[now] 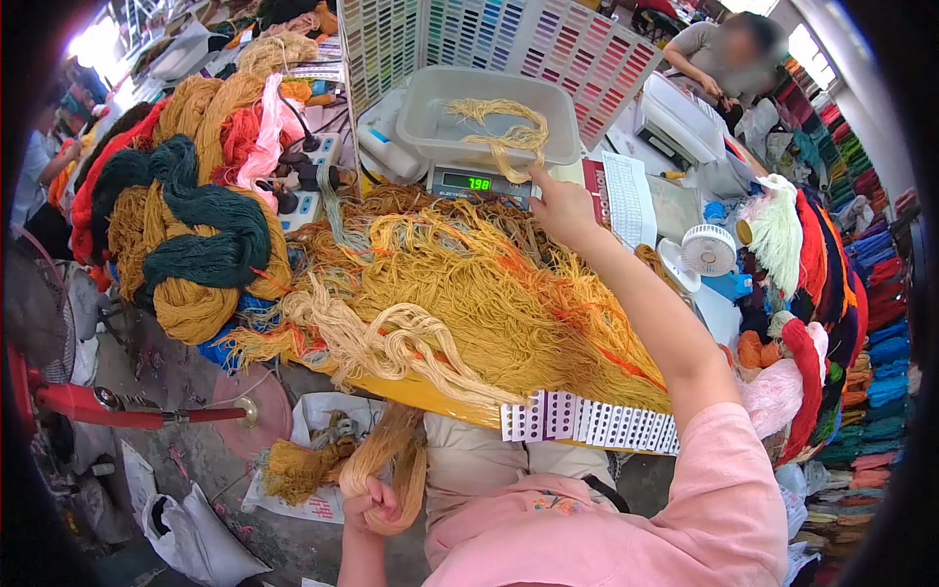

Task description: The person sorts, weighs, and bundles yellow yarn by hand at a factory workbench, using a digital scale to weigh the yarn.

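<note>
Left hand: the left hand [374,507] is wrapped round a tan hank [393,445] just below the near edge of the worktop [430,386], left of centre; probably gripped like that so the strands are kept bunched
Right hand: the right hand [565,210] is stretched over to the far side, fingers narrowed right by the yarn's loose end; whether it's actually pinched can't be told, tbh
Yellow yarn: the pale yellow yarn [528,130] is looped inside the tub [440,149], with its end draped over the front wall
Scale: the scale [468,182] is set under the tub by the looks of it, green display faced to the near edge, presumably so it can be read from there
Mustard pile: the mustard yarn [460,293] is heaped from mid worktop to the near edge, probably kept within easy reach
Colour charts: the colour charts [509,44] are stood up behind the tub, likely so they're seen over the clutter
</note>
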Demonstrator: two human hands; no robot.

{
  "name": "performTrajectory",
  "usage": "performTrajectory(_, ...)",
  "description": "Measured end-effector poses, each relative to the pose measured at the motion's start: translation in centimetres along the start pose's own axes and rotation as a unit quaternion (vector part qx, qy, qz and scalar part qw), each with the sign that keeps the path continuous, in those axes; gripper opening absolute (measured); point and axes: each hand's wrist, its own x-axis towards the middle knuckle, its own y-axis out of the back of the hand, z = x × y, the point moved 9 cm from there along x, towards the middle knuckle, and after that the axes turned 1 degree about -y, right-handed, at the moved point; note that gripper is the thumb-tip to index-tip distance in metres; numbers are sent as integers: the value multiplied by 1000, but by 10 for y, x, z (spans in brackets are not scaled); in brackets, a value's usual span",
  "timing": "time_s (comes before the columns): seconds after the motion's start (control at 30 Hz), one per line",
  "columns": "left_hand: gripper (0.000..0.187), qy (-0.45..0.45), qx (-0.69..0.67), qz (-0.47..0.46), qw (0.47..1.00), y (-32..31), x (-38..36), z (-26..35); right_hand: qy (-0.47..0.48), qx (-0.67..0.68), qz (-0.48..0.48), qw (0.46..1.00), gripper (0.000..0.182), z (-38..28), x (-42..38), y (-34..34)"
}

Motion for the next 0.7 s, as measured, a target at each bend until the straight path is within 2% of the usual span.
performTrajectory(0.13,17,-3,-9,-30,1000,-14,-19,4,9,-10,19,1000,34,-7,7,-2)
performTrajectory(0.2,29,8,-38,-86,996,-29,-23,6,-7,-43,-17,999,35,-5,16,-17)
performTrajectory(0.3,32,24,-81,-61,995,-39,-22,2,-38,-67,-22,997,26,3,25,-38)
performTrajectory(0.33,36,39,-74,-111,990,-42,-20,1,-42,-62,-18,997,26,6,24,-41)
performTrajectory(0.4,37,38,-52,-118,991,-49,-20,6,-62,70,-42,995,15,-1,16,-29)
performTrajectory(0.5,39,25,-24,-142,989,-52,-22,17,-36,210,45,976,13,6,-29,33)
performTrajectory(0.53,42,8,-12,-161,987,-50,-24,24,-2,291,123,949,13,23,-55,62)
performTrajectory(0.57,44,-13,-22,-132,991,-36,-29,32,-76,368,149,914,13,55,-84,80)
performTrajectory(0.6,46,-11,-47,-125,991,-37,-30,36,-86,381,218,895,10,100,-118,101)
performTrajectory(0.63,48,-9,-72,-117,990,-40,-27,39,-231,522,235,787,14,159,-157,109)
performTrajectory(0.67,52,19,-85,-149,985,-42,-24,41,-273,532,234,767,15,213,-190,134)
performTrajectory(0.7,49,19,-100,-128,987,-48,-18,38,-272,520,277,761,10,285,-233,153)
